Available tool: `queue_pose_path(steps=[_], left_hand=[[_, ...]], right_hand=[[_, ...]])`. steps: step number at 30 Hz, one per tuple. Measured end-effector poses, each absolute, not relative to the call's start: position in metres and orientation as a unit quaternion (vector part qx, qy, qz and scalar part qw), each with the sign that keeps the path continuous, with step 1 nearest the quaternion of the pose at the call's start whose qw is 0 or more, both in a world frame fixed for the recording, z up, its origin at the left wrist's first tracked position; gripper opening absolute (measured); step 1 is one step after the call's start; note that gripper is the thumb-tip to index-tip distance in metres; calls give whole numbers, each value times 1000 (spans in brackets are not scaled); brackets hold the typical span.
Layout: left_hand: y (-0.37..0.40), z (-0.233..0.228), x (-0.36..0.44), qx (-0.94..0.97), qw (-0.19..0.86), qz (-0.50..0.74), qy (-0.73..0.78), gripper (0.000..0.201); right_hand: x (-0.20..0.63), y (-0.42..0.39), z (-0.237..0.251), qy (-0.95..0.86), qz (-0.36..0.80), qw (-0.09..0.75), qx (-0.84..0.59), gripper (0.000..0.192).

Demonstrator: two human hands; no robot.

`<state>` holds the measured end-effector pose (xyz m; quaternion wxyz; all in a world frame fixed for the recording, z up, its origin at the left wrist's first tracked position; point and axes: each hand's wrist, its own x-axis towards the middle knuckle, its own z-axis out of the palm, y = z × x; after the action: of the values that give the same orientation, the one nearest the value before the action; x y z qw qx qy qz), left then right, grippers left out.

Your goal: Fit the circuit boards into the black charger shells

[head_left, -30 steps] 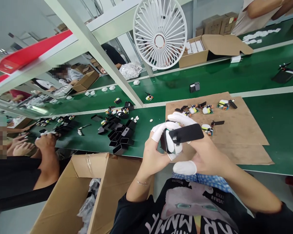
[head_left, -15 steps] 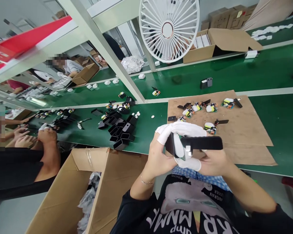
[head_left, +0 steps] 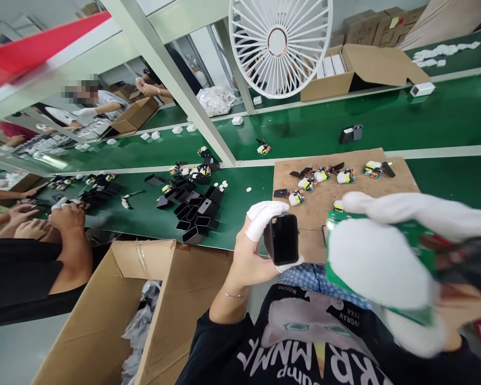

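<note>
My left hand [head_left: 256,243], with white covers on some fingers, is closed around a black rectangular plastic case [head_left: 286,240]. The case's hollow open end faces me. My right hand [head_left: 420,211], in similar white finger covers, grips a green circuit board [head_left: 419,240] by its edges, very near the camera and partly blurred. A large white patch [head_left: 379,262] covers most of the board's near face. Dark parts behind the board are too smeared to make out. Case and board are apart. Below them lies a cardboard sheet [head_left: 312,214] bearing several small circuit boards [head_left: 346,176].
Several black cases [head_left: 196,208] are heaped on the green bench at left, beside small white discs [head_left: 223,185]. A large carton [head_left: 200,278] stands at the bench's front edge. A white fan [head_left: 278,43] hangs ahead. A co-worker's hands [head_left: 66,216] work at far left.
My hands were together around the case, and now they are apart. My right hand has moved right and nearer the camera with the circuit board. My left hand still holds the case.
</note>
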<state>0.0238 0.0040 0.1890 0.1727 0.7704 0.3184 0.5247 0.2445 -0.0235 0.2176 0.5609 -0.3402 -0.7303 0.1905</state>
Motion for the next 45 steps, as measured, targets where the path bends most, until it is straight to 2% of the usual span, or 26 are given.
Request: queue_pose_path(steps=[3, 6, 9, 13, 19, 22, 25, 33, 38, 45], left_hand=[[4, 194, 30, 773, 149, 547, 283, 61], [5, 200, 36, 782, 135, 544, 274, 55], [6, 205, 41, 789, 122, 537, 274, 51], [8, 208, 45, 792, 116, 531, 278, 48], [11, 207, 47, 789, 126, 533, 279, 52], [14, 205, 46, 794, 140, 529, 264, 62], [15, 204, 45, 793, 150, 529, 263, 62], [23, 203, 44, 801, 166, 522, 242, 75], [20, 203, 45, 780, 164, 531, 288, 69], [19, 201, 50, 771, 175, 537, 293, 64]], right_hand=[[229, -20, 212, -684, 241, 636, -264, 47], [217, -13, 208, -707, 265, 629, -182, 43], [219, -9, 209, -742, 229, 615, -137, 47], [228, -7, 211, -772, 183, 591, -145, 52], [230, -7, 210, -785, 205, 564, -154, 74], [230, -7, 211, -789, 208, 555, -163, 67], [230, -6, 214, -779, 227, 557, -175, 58], [232, -6, 217, -798, 206, 535, -185, 68], [231, -6, 215, -794, 162, 549, -205, 68], [233, -3, 215, -788, 184, 552, -201, 63]])
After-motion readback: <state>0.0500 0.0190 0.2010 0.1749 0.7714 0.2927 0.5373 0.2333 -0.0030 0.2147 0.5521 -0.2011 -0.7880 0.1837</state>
